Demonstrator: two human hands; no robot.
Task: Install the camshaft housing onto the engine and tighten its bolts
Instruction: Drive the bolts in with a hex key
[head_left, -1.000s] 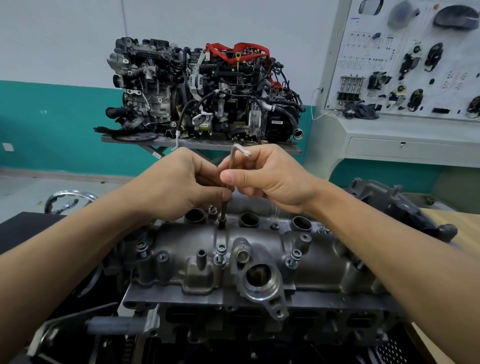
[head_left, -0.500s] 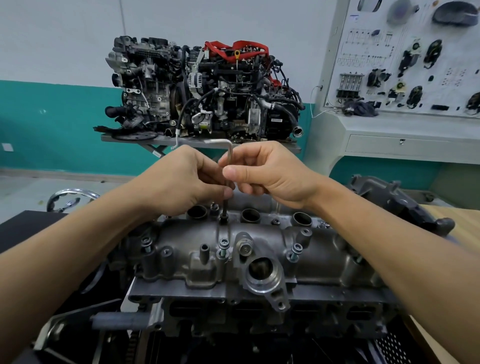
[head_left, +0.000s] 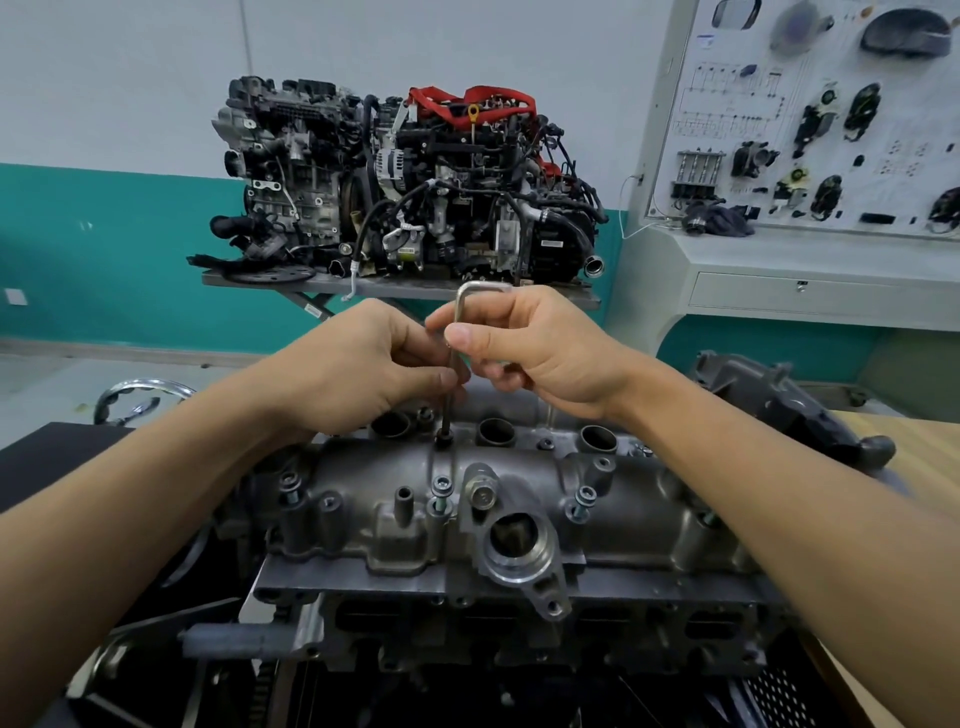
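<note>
Standing upright between the two hands, an L-shaped hex key (head_left: 456, 317) has its lower tip in a bolt (head_left: 444, 441) on top of the camshaft housing (head_left: 524, 478). The right hand (head_left: 540, 348) pinches the upper shaft between thumb and curled fingers. The short arm of the key points to three o'clock above its knuckles. The left hand (head_left: 358, 369) pinches the shaft lower down, with the thumb tip against it and the other fingers curled in.

The housing lies across the engine (head_left: 519, 629), at six o'clock from the hands. Near its front edge a middle bolt (head_left: 441, 486) and a right bolt (head_left: 585, 496) stand raised, and their shanks show under the heads. At twelve o'clock, behind the hands, a display engine (head_left: 405, 187) with red hoses sits on a grey stand. At two o'clock a white board (head_left: 727, 130) carries car parts.
</note>
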